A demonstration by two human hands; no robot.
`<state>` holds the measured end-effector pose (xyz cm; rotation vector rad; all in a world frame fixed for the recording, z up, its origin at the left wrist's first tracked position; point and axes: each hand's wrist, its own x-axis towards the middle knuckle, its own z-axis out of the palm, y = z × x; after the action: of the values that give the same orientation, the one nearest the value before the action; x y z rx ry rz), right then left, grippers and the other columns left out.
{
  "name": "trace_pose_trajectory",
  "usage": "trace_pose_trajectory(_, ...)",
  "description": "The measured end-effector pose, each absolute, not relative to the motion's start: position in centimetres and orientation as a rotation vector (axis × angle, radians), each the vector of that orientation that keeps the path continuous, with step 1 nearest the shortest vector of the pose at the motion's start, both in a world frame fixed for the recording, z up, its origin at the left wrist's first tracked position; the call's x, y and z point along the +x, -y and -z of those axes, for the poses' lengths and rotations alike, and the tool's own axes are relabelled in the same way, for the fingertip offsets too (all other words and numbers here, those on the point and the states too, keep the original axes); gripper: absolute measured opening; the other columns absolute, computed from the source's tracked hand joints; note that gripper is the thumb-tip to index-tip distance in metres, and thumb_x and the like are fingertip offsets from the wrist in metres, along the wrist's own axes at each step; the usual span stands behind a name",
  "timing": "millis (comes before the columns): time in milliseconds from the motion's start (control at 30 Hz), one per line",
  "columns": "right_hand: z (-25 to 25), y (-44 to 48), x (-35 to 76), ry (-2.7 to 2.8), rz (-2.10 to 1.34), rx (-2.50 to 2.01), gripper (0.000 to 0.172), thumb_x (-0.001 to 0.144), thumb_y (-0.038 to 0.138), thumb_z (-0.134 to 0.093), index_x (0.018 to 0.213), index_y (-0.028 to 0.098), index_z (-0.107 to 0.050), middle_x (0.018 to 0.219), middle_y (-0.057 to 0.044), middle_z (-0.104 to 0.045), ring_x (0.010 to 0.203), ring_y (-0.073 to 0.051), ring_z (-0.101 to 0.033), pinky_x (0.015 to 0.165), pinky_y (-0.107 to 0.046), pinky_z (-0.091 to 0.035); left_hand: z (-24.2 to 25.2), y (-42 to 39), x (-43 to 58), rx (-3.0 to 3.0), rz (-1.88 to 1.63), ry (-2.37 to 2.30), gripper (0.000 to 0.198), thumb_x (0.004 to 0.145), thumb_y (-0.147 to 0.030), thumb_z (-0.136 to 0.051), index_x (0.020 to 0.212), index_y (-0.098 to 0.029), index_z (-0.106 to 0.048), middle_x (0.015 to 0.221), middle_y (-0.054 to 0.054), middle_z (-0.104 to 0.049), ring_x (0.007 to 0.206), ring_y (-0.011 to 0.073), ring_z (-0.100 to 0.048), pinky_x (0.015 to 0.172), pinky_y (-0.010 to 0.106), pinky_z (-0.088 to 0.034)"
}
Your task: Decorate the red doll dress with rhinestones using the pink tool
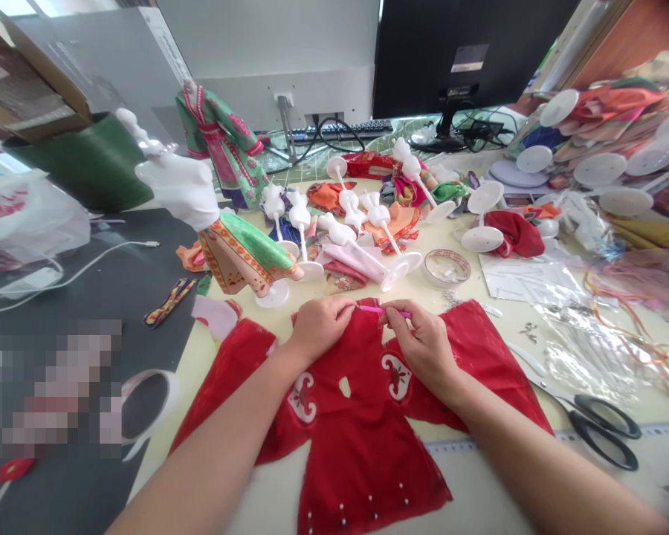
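Bright, soft light fills the view, with pale glare in the top left corner and only faint shadows on the table [468, 282]. The white mannequin [178, 186] looks nearly washed out; small glints speckle the clear plastic [591, 364]. The monitor [457, 59] stays deep black. The red cloth [362, 438] is fairly clear mid-view, while the edges smear, especially at right, and wide-angle stretching lengthens the forearms [540, 446]. Coarse pixel squares [61, 394] mask a patch at left; the right corners darken.
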<state>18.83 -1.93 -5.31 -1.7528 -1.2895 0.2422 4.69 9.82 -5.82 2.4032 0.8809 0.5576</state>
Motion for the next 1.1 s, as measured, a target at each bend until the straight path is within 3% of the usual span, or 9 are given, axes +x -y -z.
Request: trace_pose_trajectory(1100,5.08,2.08,19.01,1.241,-0.201,-1.768,0.019,0.088,0.031,-0.047,0.082,0.021,-0.062,0.071,-0.001,-0.068,0.068,-0.016,-0.063,0.068,-0.026,-0.045,6.02,-10.11,4.88,2.448,-0.535,-0.88,0.022,0.085,-0.023,-0.051,0.092,-0.025,-0.072,0.096,0.0,-0.073,0.085,0.0171,-0.068,0.077,0.025,-0.047)
